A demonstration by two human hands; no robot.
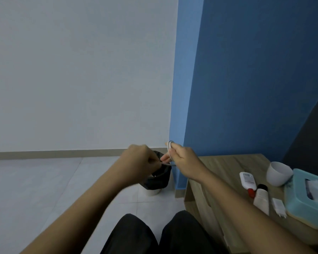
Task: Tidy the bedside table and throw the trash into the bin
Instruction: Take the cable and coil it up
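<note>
Pale floor tiles and a white wall meeting a blue one frame the scene, with a wooden counter (228, 167) at the right. Both hands are raised in front of the bin (157, 182), which stands on the floor beside the counter's left end. The right hand (182, 158) has a white cable (170, 149) looped around its fingers (165, 158), apparently coiling it for storage rather than discarding it. The left hand (138, 160) is clenched on the cable's free end, keeping it taut. That short taut run lies roughly horizontal between the 2 hands; the coil stands near upright. On the counter rest a tissue box (307, 198), a white cup (278, 174), 2 tubes and a charger plug (279, 207), lying close together, probably already tidied.
</note>
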